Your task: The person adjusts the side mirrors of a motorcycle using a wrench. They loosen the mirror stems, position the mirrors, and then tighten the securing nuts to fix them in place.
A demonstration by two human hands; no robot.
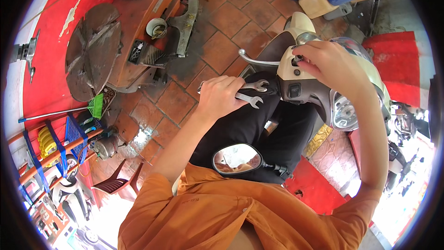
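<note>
My left hand (pixel 222 93) is closed around two open-end wrenches (pixel 252 100), whose jaws stick out to the right over my black trousers. At the handlebar of a cream and brown motor scooter (pixel 288 67), my right hand (pixel 327 64) pinches a small dark metal fitting (pixel 299 57) between thumb and fingers. The fitting is at a hole in the cream handlebar cover; my fingers partly hide it. Below the hole are a round screw (pixel 296 72) and a switch (pixel 294 90). Across my lap lies a rear-view mirror (pixel 237 158), its black stem (pixel 275 169) pointing right.
A tyre changer (pixel 138 45) with a round turntable (pixel 93 52) stands at the left. Plastic jerrycans (pixel 317 1) are stacked at the top right. A green broom (pixel 96 106), a rack (pixel 52 156) and a brown plastic chair (pixel 116 184) are on the left. A brake lever (pixel 258 60) juts from the handlebar.
</note>
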